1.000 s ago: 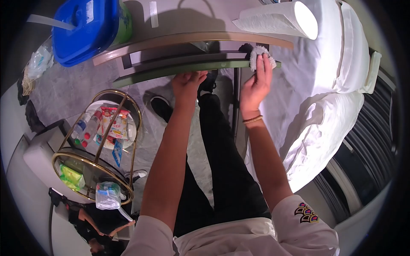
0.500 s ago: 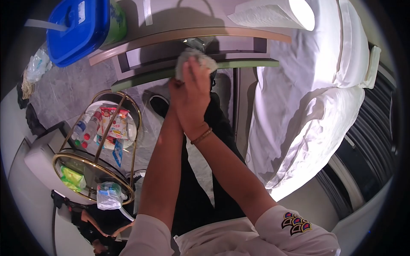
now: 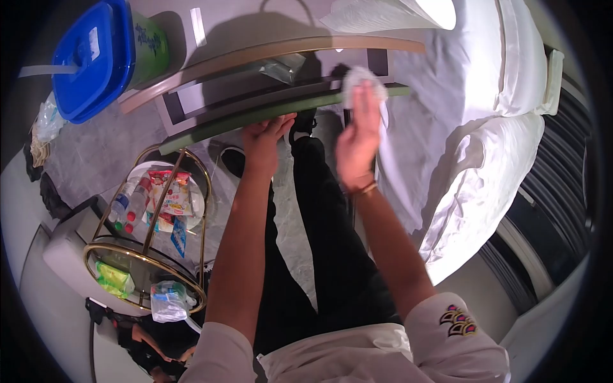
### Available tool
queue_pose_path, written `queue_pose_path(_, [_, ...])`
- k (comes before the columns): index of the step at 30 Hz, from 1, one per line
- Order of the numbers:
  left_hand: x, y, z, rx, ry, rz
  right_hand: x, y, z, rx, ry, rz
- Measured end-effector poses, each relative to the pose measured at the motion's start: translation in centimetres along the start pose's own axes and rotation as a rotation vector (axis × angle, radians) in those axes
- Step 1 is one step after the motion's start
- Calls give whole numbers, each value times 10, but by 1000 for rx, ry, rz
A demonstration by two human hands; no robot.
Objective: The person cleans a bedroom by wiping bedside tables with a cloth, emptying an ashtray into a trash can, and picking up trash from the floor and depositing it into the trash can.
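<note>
A drawer with a green front [image 3: 319,100] is pulled out from under a desk [image 3: 255,25]. My right hand [image 3: 359,143], slightly blurred, presses a crumpled white cloth [image 3: 357,78] against the drawer's right end, fingers laid over it. At the middle of the front, my left hand [image 3: 263,142] touches its outer edge, fingers bent and close together; part of its grip is hidden. A clear plastic packet [image 3: 284,67] lies inside the drawer.
A blue-lidded green tub [image 3: 96,57] and a white paper roll [image 3: 396,14] are on the desk. Left stands a gold-framed trolley [image 3: 148,255] with bottles and snack packs. A white-covered bed [image 3: 434,115] is at right. Another person [image 3: 163,341] is at lower left.
My right hand has moved right with the cloth, from the drawer's middle to its right end. My hands have separated, the left staying at the drawer's front. The view has shifted slightly.
</note>
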State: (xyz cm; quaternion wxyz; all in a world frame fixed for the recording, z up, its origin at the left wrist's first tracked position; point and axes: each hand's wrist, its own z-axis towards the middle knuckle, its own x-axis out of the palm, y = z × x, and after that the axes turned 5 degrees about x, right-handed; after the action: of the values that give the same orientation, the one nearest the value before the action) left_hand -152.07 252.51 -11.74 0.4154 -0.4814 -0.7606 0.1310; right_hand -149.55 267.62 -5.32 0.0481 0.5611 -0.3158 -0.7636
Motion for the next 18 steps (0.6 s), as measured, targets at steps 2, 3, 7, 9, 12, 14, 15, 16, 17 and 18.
queue_pose_path(2, [-37, 34, 7, 98, 81, -140, 18, 40, -21, -68, 263, -87])
queue_pose_path(3, [-49, 46, 8, 195, 160, -282, 43, 54, -41, 28, 305, 222])
queue_pose_path(7, [-27, 27, 3, 152, 69, -138, 35, 50, -26, -346, 279, 125])
queue_pose_path(9, [-10, 11, -2, 123, 5, -43, 13, 3, -18, -345, 285, -131])
queue_pose_path(12, [0, -2, -2, 42, 14, -1, -27, -52, 11, -123, 84, -123])
queue_pose_path(14, [0, -2, -1, 38, 18, -4, -34, -58, 25, -31, 14, -83])
queue_pose_path(15, [-1, -4, -1, 38, 36, -8, -32, -55, 22, 6, -13, -86])
queue_pose_path(16, [-1, -4, -3, 36, 51, -11, -26, -41, 19, 35, -48, -99])
queue_pose_path(17, [1, -4, -3, 37, 50, -13, -17, -24, 15, 60, -84, -109])
queue_pose_path(18, [3, -4, -3, 25, 34, -6, -8, -10, 9, 50, -61, -129])
